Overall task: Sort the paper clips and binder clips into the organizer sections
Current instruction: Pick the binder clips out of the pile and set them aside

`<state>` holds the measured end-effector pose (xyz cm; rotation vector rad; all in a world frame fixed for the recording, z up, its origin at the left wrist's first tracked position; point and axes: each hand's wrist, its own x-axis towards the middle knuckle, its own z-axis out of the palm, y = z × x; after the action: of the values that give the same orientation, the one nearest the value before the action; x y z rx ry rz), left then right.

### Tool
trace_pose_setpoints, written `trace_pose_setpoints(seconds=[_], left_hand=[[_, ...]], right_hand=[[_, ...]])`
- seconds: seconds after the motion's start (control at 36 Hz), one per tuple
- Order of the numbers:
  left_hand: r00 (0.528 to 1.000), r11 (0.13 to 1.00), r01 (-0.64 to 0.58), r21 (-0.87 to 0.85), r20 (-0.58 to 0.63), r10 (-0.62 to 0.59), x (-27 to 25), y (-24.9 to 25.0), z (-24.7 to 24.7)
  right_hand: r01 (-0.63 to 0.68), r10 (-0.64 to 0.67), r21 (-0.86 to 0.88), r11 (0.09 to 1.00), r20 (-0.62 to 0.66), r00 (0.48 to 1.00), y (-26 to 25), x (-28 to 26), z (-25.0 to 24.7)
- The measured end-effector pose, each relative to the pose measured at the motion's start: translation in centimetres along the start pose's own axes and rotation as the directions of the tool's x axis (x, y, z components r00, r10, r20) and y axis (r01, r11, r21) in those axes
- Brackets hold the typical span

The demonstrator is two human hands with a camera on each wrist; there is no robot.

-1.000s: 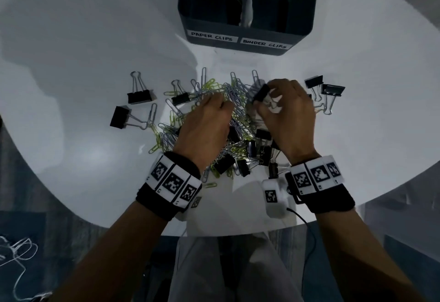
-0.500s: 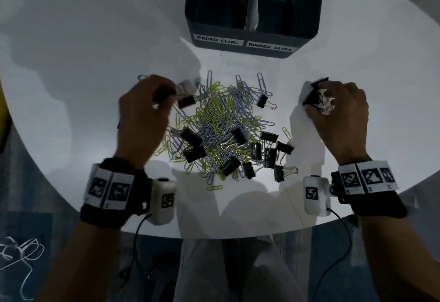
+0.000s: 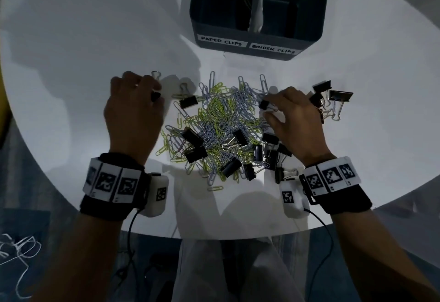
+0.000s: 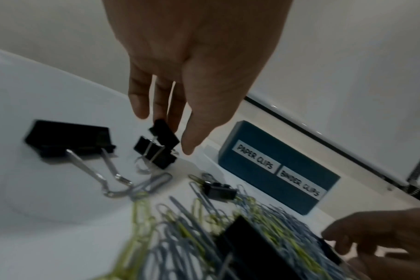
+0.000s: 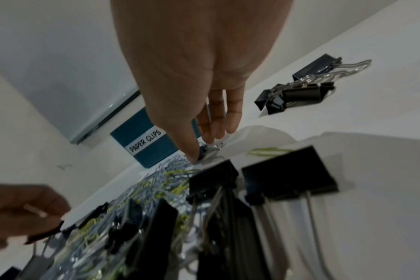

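Left hand (image 3: 133, 113) held a small black clip (image 4: 164, 135) in its fingertips, left of the pile (image 3: 221, 125); right hand (image 3: 295, 120) pinched a clip (image 3: 263, 104) at the pile's right edge; organizer (image 3: 257, 47) stood behind.

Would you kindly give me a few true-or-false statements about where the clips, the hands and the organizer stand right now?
1. The left hand pinches a small black binder clip. True.
2. The organizer bears the PAPER CLIPS label to the right of BINDER CLIPS. False: PAPER CLIPS is on the left.
3. The paper clip pile mixes yellow-green and silver-grey clips. True.
4. The right hand hovers over the organizer. False: it is at the pile's right edge, its fingers on a small binder clip.
5. All binder clips are in the organizer. False: many lie on the table.
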<state>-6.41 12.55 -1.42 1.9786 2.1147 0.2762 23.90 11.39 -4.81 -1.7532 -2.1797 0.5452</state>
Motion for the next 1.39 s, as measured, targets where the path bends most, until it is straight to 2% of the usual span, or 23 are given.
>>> trace_pose_setpoints(seconds=[0.06, 0.14, 0.47, 0.64, 0.78, 0.83, 0.94, 1.08, 1.22, 1.33, 1.39], left_hand=[[0.996, 0.995, -0.09, 0.054, 0.008, 0.089, 0.0, 1.0, 0.3], [0.983, 0.984, -0.174, 0.045, 0.067, 0.171, 0.0, 2.3, 1.0], [0.967, 0.973, -0.229, 0.035, 0.119, 0.223, 0.0, 4.1, 2.4], [0.945, 0.95, -0.312, 0.012, 0.11, 0.309, 0.3, 4.5, 2.9], [0.918, 0.929, -0.361, -0.078, 0.145, 0.368, 0.4, 4.3, 2.8], [0.929, 0.932, -0.337, -0.13, 0.114, 0.352, 0.4, 4.4, 1.9], [0.981, 0.964, -0.156, -0.217, 0.078, 0.176, 0.8, 2.5, 0.3], [0.997, 0.991, -0.017, -0.133, 0.072, 0.026, 1.5, -1.3, -0.6], [0.995, 0.996, -0.027, -0.089, 0.093, 0.036, 1.0, -2.9, -0.4], [0.993, 0.994, -0.104, -0.035, 0.045, 0.106, -0.5, -2.0, -0.3], [0.986, 0.987, -0.155, -0.049, 0.06, 0.158, -1.6, -0.9, -0.4]], right_hand=[[0.003, -0.003, -0.009, 1.0, -0.009, 1.0, -0.1, 0.0, 0.2], [0.002, -0.002, 0.001, 1.0, -0.028, 1.0, -0.2, -0.2, 0.3], [0.004, -0.004, 0.018, 1.0, -0.03, 1.0, -0.4, -0.8, 0.3], [-0.016, 0.017, 0.03, 0.999, -0.015, 1.0, -0.4, -1.0, 0.3], [-0.064, 0.075, 0.099, 0.993, -0.111, 0.991, 0.3, -1.0, -1.0], [-0.112, 0.125, 0.089, 0.99, -0.157, 0.98, 1.2, -1.0, -1.7], [-0.2, 0.203, 0.034, 0.979, -0.159, 0.966, 3.4, -0.9, -2.4], [-0.202, 0.2, -0.001, 0.979, -0.135, 0.971, 4.4, -0.9, -2.8], [-0.17, 0.172, 0.027, 0.985, -0.165, 0.971, 3.3, -1.7, -3.2], [-0.123, 0.13, 0.084, 0.989, -0.085, 0.988, 1.7, -2.9, -3.0], [-0.1, 0.104, 0.127, 0.987, -0.026, 0.994, 0.7, -3.4, -2.8]])
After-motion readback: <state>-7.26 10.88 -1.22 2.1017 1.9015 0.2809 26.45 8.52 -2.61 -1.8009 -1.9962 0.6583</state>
